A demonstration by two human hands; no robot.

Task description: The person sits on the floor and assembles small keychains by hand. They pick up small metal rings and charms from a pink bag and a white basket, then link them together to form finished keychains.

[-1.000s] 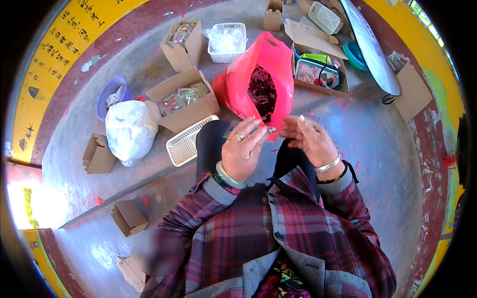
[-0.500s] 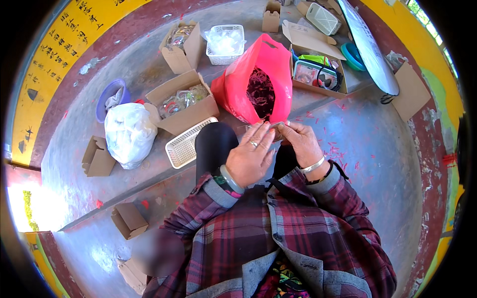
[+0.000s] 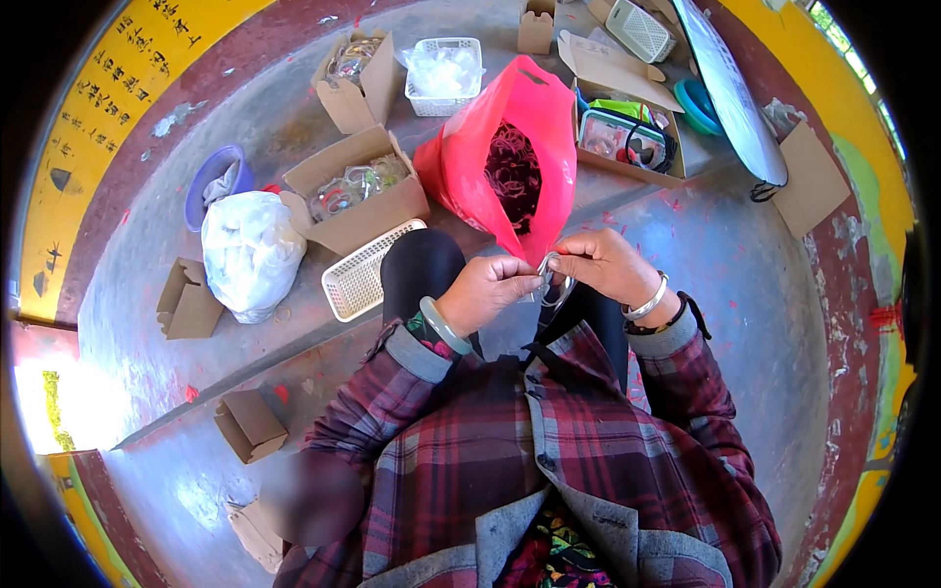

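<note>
Above my lap, a few thin, pale silvery loops [image 3: 555, 285] are pinched between my two hands. My left hand [image 3: 490, 292] is closed on their left side, thumb against curled fingers. From the right, my right hand [image 3: 605, 267] grips the loops' upper part between thumb and forefinger. Whether the loops are wire or plastic is too small to tell. Just beyond my fingertips stands a bright pink plastic bag [image 3: 453, 186], its mouth spread toward me. Inside the bag lies a tangled heap of dark reddish loops [image 3: 513, 176].
Left of the bag are a cardboard box of clear packets [image 3: 365, 220], a cream basket [image 3: 335, 291], a white plastic sack [image 3: 253, 257] and a purple basin [image 3: 199, 201]. To the right sits an open carton [image 3: 669, 174] with assorted items. Red scraps dot the concrete floor [image 3: 735, 294].
My left hand has turned from lying flat with fingers extended to a pinch, moving slightly down. My right hand has shifted right, and the silvery loops now show between the hands.
</note>
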